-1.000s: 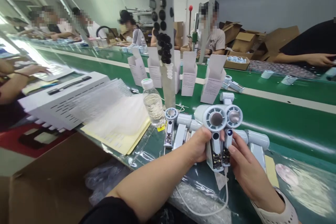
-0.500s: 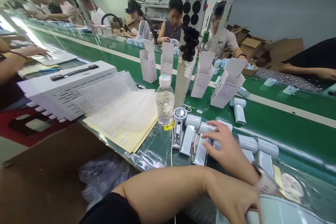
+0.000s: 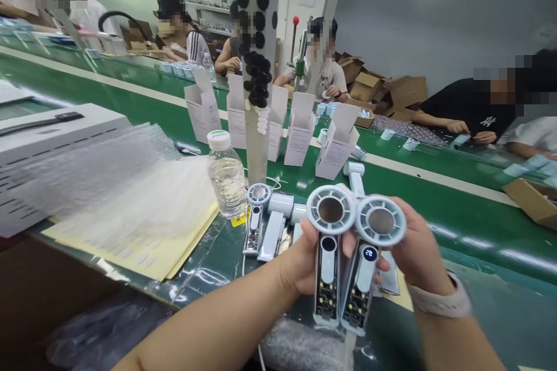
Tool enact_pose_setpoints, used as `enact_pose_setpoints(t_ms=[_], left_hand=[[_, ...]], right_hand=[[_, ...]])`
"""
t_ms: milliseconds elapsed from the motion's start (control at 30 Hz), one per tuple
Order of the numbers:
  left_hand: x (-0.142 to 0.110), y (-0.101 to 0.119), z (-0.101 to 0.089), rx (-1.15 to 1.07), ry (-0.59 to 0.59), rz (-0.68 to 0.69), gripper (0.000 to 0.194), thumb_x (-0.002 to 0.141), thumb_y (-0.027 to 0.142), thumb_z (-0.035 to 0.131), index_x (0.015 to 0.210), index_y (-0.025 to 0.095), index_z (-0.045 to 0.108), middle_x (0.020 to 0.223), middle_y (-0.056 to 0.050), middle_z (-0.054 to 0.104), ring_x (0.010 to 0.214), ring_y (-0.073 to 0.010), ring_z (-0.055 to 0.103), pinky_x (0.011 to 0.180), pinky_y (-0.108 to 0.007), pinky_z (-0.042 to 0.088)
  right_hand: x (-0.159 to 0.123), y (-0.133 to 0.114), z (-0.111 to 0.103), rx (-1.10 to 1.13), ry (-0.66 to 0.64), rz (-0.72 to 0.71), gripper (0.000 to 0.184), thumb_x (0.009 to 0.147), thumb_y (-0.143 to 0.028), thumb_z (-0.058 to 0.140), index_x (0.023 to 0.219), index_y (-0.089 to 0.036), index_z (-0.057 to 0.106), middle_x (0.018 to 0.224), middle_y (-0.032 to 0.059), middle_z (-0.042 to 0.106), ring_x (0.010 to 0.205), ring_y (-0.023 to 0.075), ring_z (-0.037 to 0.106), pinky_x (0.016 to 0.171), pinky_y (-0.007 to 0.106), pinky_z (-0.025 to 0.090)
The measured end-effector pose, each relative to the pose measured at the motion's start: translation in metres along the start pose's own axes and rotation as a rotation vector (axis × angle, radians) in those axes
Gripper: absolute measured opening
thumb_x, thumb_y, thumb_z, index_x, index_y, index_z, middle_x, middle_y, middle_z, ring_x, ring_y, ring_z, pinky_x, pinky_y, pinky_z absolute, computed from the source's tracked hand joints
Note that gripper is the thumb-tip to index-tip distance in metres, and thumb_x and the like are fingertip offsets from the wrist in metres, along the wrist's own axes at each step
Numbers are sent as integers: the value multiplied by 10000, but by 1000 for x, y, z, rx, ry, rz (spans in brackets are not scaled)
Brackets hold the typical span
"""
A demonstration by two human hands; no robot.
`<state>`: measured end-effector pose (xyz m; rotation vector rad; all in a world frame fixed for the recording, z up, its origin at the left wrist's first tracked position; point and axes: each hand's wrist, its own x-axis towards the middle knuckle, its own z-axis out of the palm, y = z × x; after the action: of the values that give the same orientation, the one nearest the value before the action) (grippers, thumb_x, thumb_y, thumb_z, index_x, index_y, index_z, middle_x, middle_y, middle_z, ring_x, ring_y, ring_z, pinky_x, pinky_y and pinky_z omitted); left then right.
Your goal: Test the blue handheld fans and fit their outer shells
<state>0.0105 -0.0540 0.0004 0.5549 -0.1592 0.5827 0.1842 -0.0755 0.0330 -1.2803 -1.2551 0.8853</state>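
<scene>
Two pale blue handheld fans are held side by side in front of me, their round heads touching. My left hand (image 3: 301, 264) is closed around the left fan (image 3: 327, 287), whose small round display is dark. My right hand (image 3: 420, 243) grips the right fan (image 3: 359, 293) from behind, and digits glow on its display. Dark panels with small parts show on both handles. Behind my left hand, another handheld fan (image 3: 253, 232) lies face up on the bench, beside a fan turned on its side (image 3: 272, 232). My hands partly cover other fans there.
A water bottle (image 3: 227, 177) stands left of the fans, by a post (image 3: 256, 151) carrying black discs. Open white boxes (image 3: 335, 148) line the green conveyor (image 3: 461, 203). Plastic sleeves (image 3: 130, 185) lie over yellow sheets (image 3: 174, 266). Several people work across the conveyor.
My right hand, earlier open over the fans, now holds one. My left hand has come up from the lower right with another fan. The view has turned right.
</scene>
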Motion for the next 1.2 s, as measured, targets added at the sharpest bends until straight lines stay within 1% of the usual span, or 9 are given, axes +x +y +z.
enact_pose_setpoints(t_ms=[167, 233, 367, 500, 767, 867, 967, 1033, 1200], left_hand=[[6, -10, -13, -97, 122, -92, 620, 634, 758, 707, 733, 155, 599, 987, -123, 735, 891, -236, 711, 798, -336, 541], [6, -19, -19, -82, 170, -149, 620, 671, 766, 665, 746, 154, 595, 908, -127, 745, 829, -232, 717, 769, -336, 545], [3, -29, -25, -10, 245, -210, 612, 719, 764, 624, 747, 153, 590, 831, -115, 741, 771, -225, 721, 719, -314, 544], [-2, -26, -19, 39, 281, -261, 618, 625, 744, 726, 734, 147, 608, 849, -110, 743, 774, -211, 724, 716, -286, 557], [-1, -15, -10, 110, 305, -214, 644, 587, 757, 739, 696, 139, 598, 830, -108, 733, 730, -174, 700, 703, -256, 548], [-2, -15, -11, 131, 280, -235, 664, 559, 771, 741, 702, 137, 606, 856, -104, 730, 735, -168, 695, 691, -247, 548], [0, -13, -9, 136, 284, -234, 666, 567, 783, 721, 690, 137, 611, 919, -98, 727, 786, -178, 701, 735, -266, 558], [2, -11, -8, 141, 312, -208, 668, 600, 796, 683, 667, 136, 606, 928, -102, 725, 833, -193, 704, 770, -283, 562], [0, -14, -11, 201, 352, -357, 698, 651, 826, 601, 656, 129, 625, 790, -108, 706, 794, -208, 701, 709, -276, 551]], right_hand=[[-10, -4, -26, -57, 11, -128, 249, 817, -474, 739, 742, -244, 682, 1335, 95, 587, 1271, 347, 522, 979, 501, 500], [-8, 4, -17, 48, -29, -30, 256, 804, -484, 748, 904, -254, 695, 1337, 100, 603, 1140, 311, 623, 863, 456, 568], [-3, 15, -12, 330, -225, 213, 664, 731, -511, 802, 1286, -255, 542, 1081, 99, 726, 648, 184, 691, 529, 308, 570], [-6, 14, -19, 449, -516, 338, 706, 713, -491, 829, 1257, -186, 497, 743, 48, 739, 432, 134, 585, 384, 237, 474], [-11, 17, 6, 365, -206, 264, 488, 829, -615, 662, 1085, -207, 586, 550, -33, 632, 324, 132, 507, 299, 231, 397], [-9, 21, -3, 121, -73, 188, 498, 874, -662, 553, 988, -190, 666, 605, 19, 677, 429, 183, 592, 400, 292, 474], [-4, 24, -26, -171, 244, 91, 488, 857, -661, 582, 838, -189, 706, 754, 76, 736, 691, 252, 683, 639, 363, 543], [-3, 23, -39, -154, 342, 57, 503, 860, -673, 575, 852, -193, 725, 887, 103, 761, 825, 281, 698, 770, 411, 544], [-10, 10, -39, 105, -162, -102, 604, 878, -732, 491, 1140, -253, 750, 1368, 84, 642, 1301, 326, 542, 1090, 472, 413]])
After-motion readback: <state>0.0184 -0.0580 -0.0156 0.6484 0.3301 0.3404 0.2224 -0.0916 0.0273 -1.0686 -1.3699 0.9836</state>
